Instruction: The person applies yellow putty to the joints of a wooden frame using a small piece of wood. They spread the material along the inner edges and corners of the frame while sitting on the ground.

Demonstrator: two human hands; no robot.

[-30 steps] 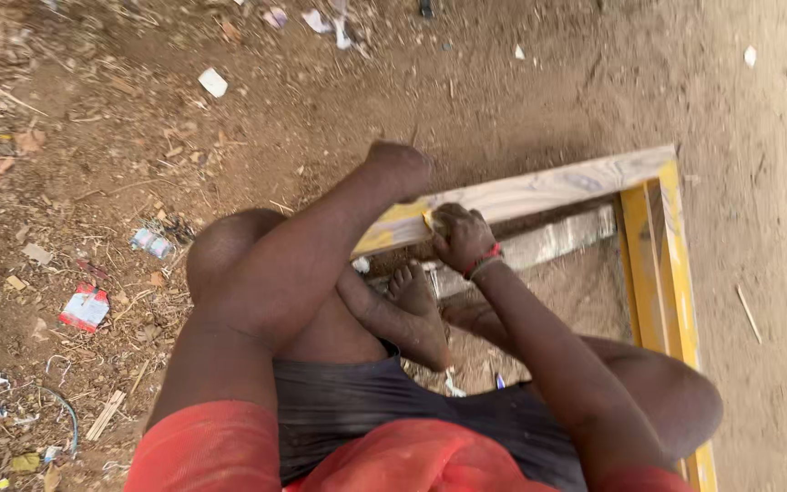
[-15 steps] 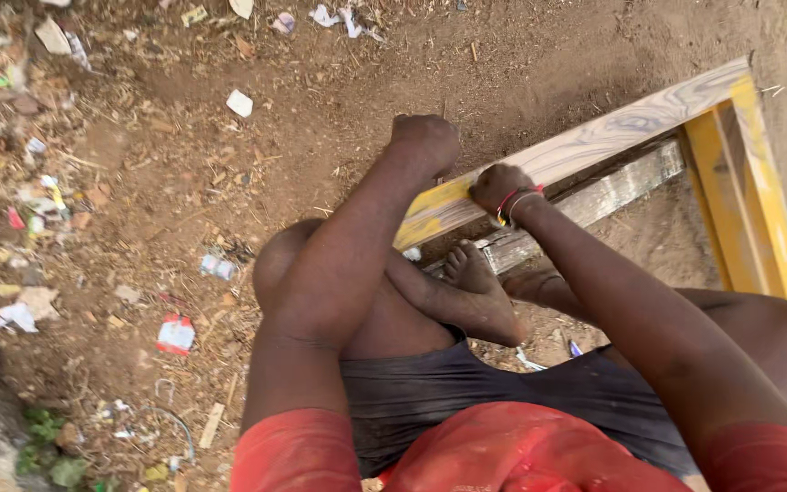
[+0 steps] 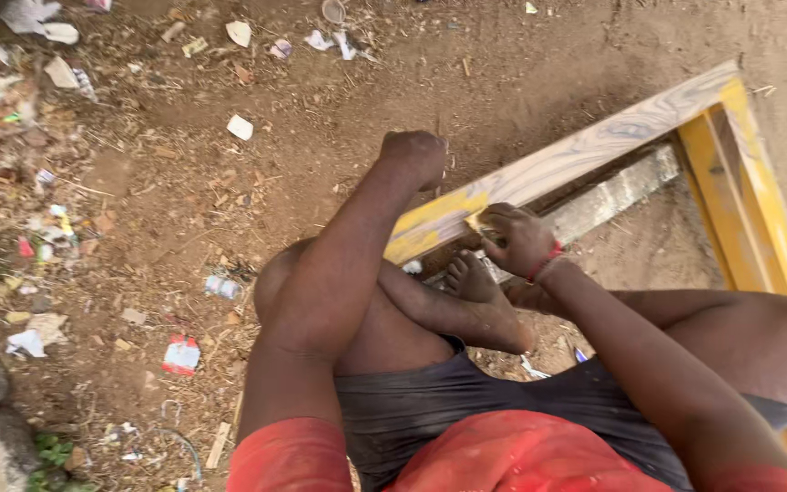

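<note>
Ground: littered bare dirt (image 3: 138, 210).
Frame: stiff yellow wooden frame (image 3: 594, 150); grip its rails.
Left hand (image 3: 414, 157): clenched, pressing the far rail.
Right hand (image 3: 521, 239): fingers closed on a small piece against the rail.

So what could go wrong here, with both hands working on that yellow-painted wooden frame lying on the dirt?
The right hand presses something small against the frame, right beside the bare foot; a slip could catch the toes. The left hand rests fisted on the rail's outer edge, so the frame might shift. Loose dirt and litter could foul the surface.

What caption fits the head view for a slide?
Seated on littered dirt, a person presses the right hand against a yellow-painted wooden frame, left hand fisted beside it.
</note>
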